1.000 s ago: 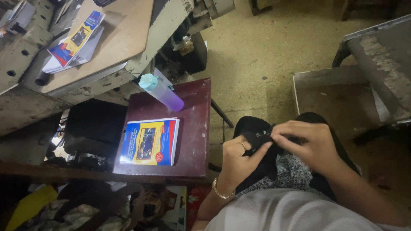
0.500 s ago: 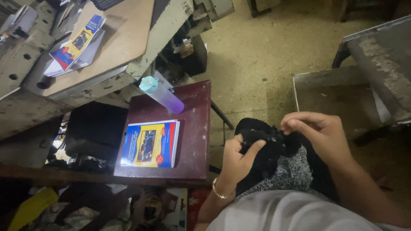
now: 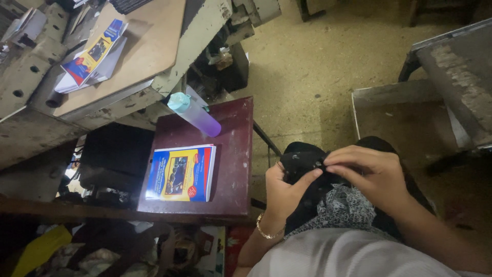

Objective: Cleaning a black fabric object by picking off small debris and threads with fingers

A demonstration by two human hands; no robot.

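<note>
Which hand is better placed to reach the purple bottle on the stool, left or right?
Probably left. The left hand grips the black cloth on the side next to the dark red stool, where the purple bottle stands. The right hand pinches the cloth farther away and would cross over.

left hand [image 3: 283, 191]: I see bare fingers; a thin gold bracelet [image 3: 266, 232] at its wrist
right hand [image 3: 373, 177]: bare; I see no ring
forearms: bare
torso: pale grey ribbed top [image 3: 348, 256]
</note>
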